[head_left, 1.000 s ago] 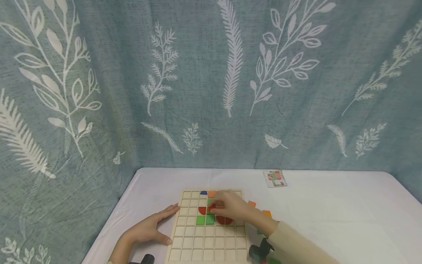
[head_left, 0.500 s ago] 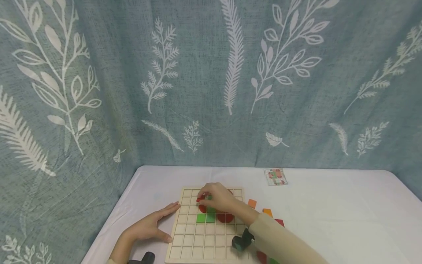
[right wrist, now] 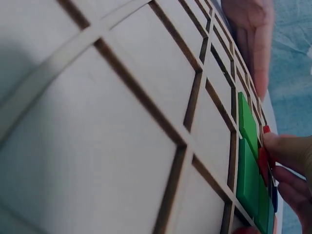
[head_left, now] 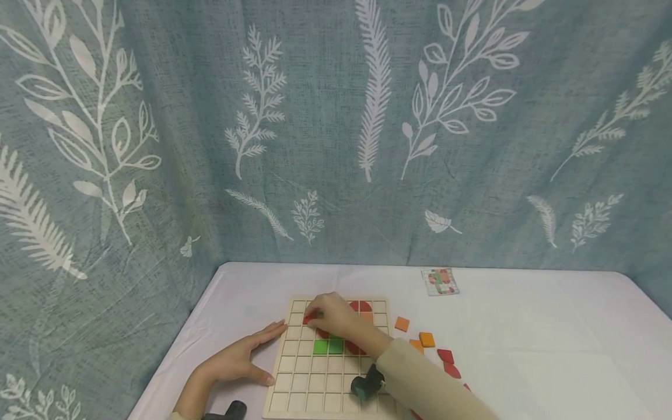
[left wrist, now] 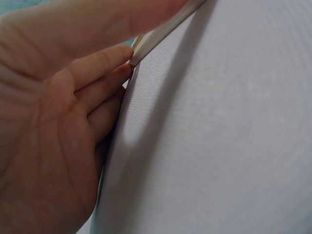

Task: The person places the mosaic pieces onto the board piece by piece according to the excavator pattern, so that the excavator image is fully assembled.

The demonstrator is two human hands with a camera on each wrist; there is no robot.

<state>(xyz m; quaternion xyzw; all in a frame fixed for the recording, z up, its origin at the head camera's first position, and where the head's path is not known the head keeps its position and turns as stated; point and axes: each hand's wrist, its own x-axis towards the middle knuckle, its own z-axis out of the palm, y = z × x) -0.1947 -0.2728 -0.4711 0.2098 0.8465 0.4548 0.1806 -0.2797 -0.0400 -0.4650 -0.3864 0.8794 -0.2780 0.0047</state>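
A wooden grid board [head_left: 300, 382] lies on the white table, with coloured tiles in its upper cells. My right hand [head_left: 336, 319] reaches over the board and pinches a red tile [head_left: 308, 319] between thumb and fingers at the upper left cells. In the right wrist view, the thumb presses on that red tile [right wrist: 266, 129] beside green tiles [right wrist: 248, 168]. My left hand [head_left: 236, 360] lies at the board's left side with fingers stretched, its fingertips and thumb touching the edge. The left wrist view shows the left palm [left wrist: 53, 146] against the board's side. Tiles under my right hand are partly hidden.
Loose orange tiles [head_left: 402, 324] and red pieces [head_left: 451, 370] lie right of the board. Farther back is a small pattern card [head_left: 440, 282]. A dark wrist camera [head_left: 367, 383] hangs over the board under the right sleeve. A patterned curtain [head_left: 336, 146] rises behind the table.
My right hand has moved left across the board to the upper left cells, carrying the red tile. More loose pieces show on the right. The left hand stays in place.
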